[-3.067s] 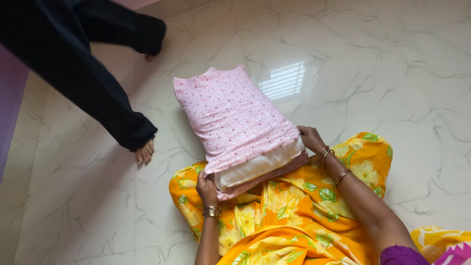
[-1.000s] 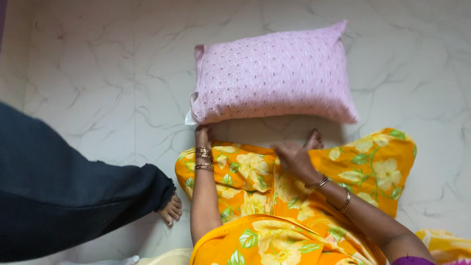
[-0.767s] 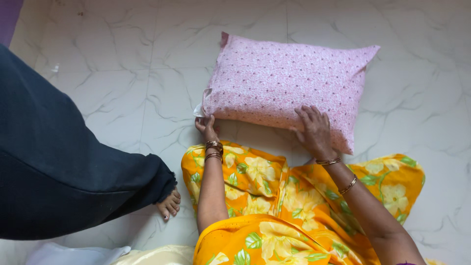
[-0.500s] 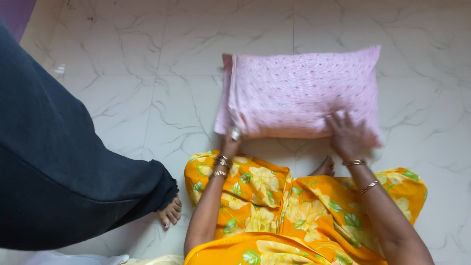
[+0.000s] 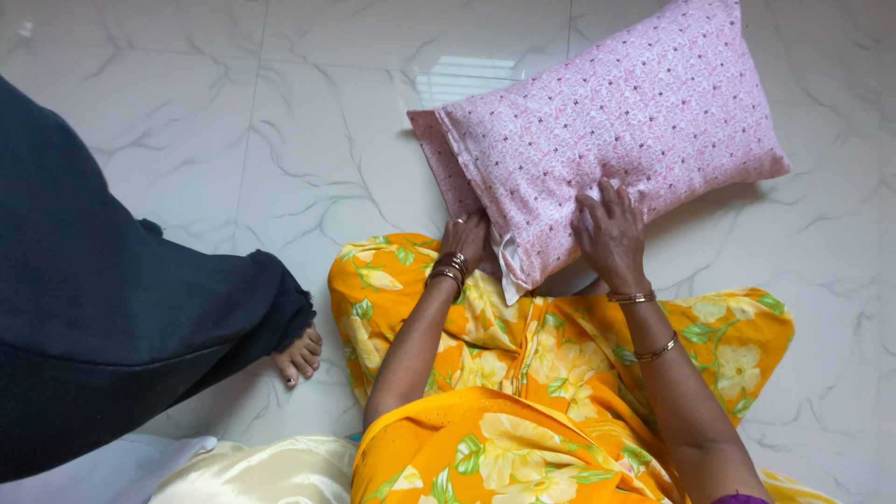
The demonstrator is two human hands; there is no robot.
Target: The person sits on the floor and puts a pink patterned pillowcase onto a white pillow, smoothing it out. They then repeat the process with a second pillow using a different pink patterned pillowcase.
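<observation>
Head view: a pink floral-print pillow (image 5: 611, 131) lies on the white marble floor (image 5: 280, 140), tilted, its near edge just past the person's lap in an orange flowered garment (image 5: 523, 373). Step in hand, as I read it: closing up the cover's open end, where a loose flap of pink cover sticks out at the left end and a bit of white inner pillow shows at the near-left corner. Left hand (image 5: 464, 241) sits at that corner, fingers curled against the cover edge; cannot tell if they actually pinch the fabric. Right hand (image 5: 609, 229) rests flat on the pillow's near side, fingers spread open and pressing down, gripping nothing. Next move likely needs the right hand pinning the pillow while the left tucks the white corner in. Another person's bare foot (image 5: 299, 355) under a dark garment (image 5: 112, 317) stands just left. Cream satin cloth (image 5: 261, 471) at bottom edge. No packages, labels or signs visible.
</observation>
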